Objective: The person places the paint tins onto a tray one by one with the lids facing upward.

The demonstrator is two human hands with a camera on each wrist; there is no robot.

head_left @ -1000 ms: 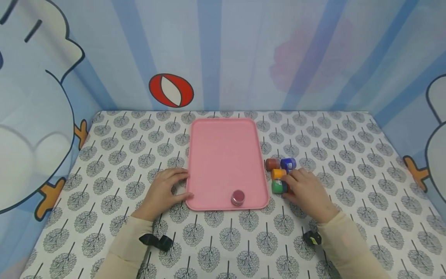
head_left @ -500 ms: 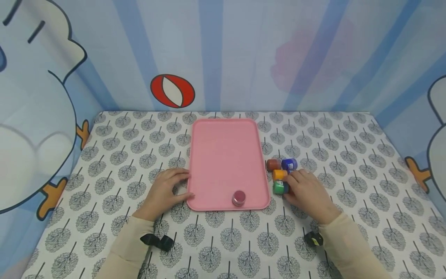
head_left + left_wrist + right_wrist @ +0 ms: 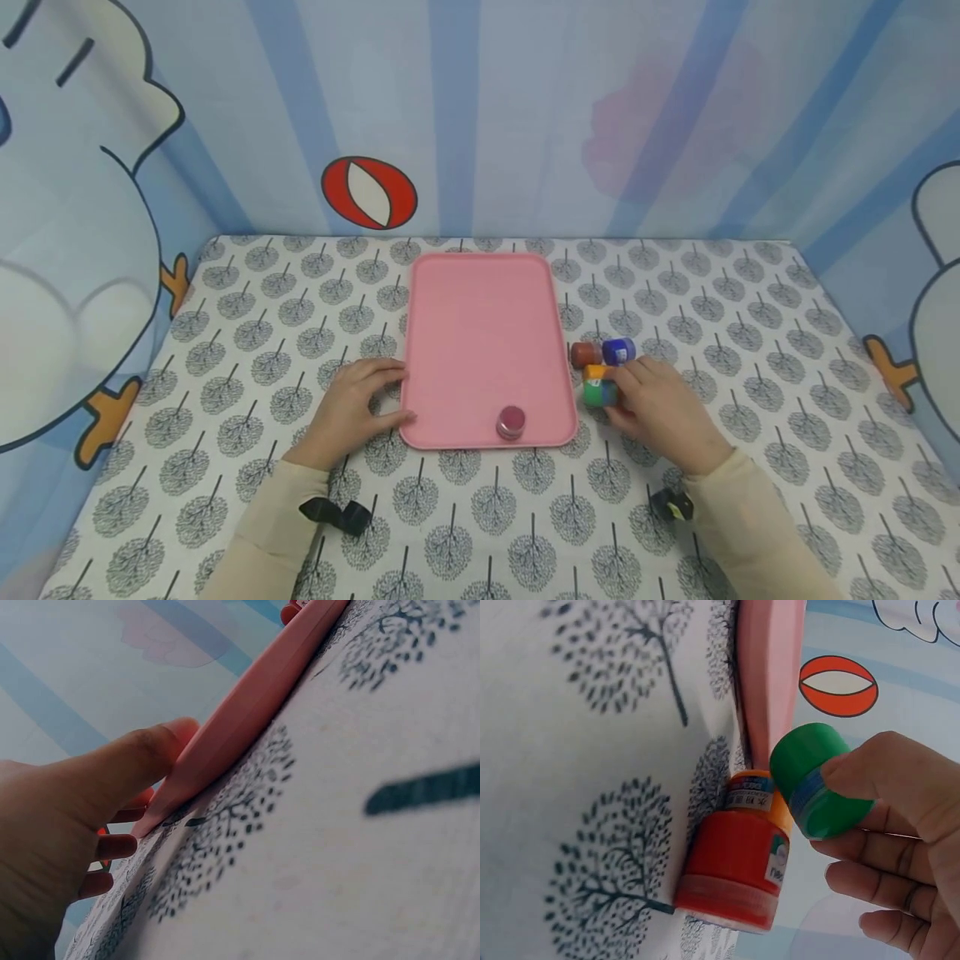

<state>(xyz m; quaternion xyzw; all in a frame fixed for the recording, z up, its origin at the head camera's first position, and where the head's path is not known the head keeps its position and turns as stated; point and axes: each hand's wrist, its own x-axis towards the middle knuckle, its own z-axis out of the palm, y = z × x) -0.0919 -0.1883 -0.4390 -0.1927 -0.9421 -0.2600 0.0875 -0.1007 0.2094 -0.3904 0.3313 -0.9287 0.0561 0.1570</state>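
Our right hand (image 3: 660, 408) pinches the green jar (image 3: 597, 393), lid pointing nine o'clock toward the tray (image 3: 480, 333); the orange jar (image 3: 594, 372) crowds it at twelve; our left hand (image 3: 348, 408) lies flat.

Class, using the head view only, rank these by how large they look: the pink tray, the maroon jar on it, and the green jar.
1. pink tray, by far the largest.
2. maroon jar and green jar look alike; the right hand hides part of the green one, so no ranking.

pink tray (image 3: 483, 333): matt plastic, finely grained | tablecloth (image 3: 247, 350) under tray: woven cloth, matt, tree print | green jar (image 3: 814, 784) right of tray: smooth plastic, slight sheen | red jar (image 3: 731, 874) beside it: glossy plastic, paper label | backdrop (image 3: 525, 108) behind tray: printed cloth, matt
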